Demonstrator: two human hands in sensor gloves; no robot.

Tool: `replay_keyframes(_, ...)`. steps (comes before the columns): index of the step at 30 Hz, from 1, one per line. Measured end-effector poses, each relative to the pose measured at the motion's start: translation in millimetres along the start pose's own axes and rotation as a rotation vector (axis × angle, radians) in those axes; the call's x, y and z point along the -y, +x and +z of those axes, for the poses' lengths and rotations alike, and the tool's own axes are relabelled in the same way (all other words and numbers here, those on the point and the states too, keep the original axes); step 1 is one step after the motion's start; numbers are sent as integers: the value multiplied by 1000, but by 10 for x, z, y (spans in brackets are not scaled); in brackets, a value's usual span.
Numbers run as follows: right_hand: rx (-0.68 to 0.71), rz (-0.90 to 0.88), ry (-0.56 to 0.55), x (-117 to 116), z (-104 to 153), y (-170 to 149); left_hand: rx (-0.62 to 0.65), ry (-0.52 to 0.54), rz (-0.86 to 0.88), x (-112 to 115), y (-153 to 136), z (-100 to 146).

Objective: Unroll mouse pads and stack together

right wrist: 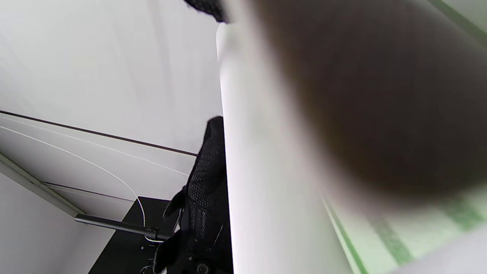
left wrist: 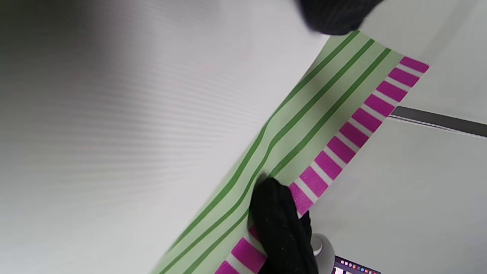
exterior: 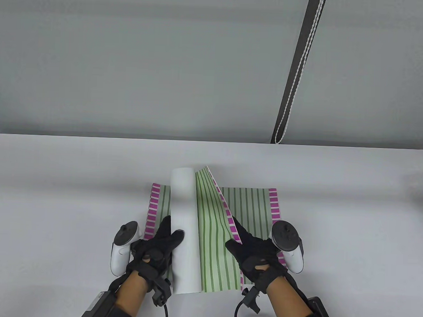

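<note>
A green-striped mouse pad with magenta-barred ends (exterior: 251,208) lies flat on the white table (exterior: 57,194). On top of it a second pad of the same pattern (exterior: 209,227) is partly unrolled; its rolled part is a white tube (exterior: 183,227) at the left. My left hand (exterior: 158,246) grips the white roll near its front end, fingers against its side. My right hand (exterior: 255,253) holds the pad's free magenta edge (exterior: 227,211), lifted off the lower pad. In the left wrist view the white roll (left wrist: 133,114) fills the left, beside the lower pad's striped end (left wrist: 335,125).
A dark strap with a white cord (exterior: 297,71) hangs down the grey wall to the table's back edge. White trackers sit on both hands (exterior: 123,247), (exterior: 288,246). The right wrist view is mostly blocked by a blurred dark shape (right wrist: 373,99).
</note>
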State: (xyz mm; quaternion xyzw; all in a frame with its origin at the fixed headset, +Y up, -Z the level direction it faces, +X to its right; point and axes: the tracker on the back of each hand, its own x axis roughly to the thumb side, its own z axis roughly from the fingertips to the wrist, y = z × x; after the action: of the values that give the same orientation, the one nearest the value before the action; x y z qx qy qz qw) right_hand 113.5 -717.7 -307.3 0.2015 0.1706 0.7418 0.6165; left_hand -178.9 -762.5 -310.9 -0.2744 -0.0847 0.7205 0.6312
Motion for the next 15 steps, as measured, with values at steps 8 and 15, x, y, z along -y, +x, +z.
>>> replay_keyframes(8,3,78,19,-57,0,74,-56,43,14,15,-70,-22)
replay_keyframes(15,9,24,-35,168,47,48,-18,67,62,-115,-68,-10)
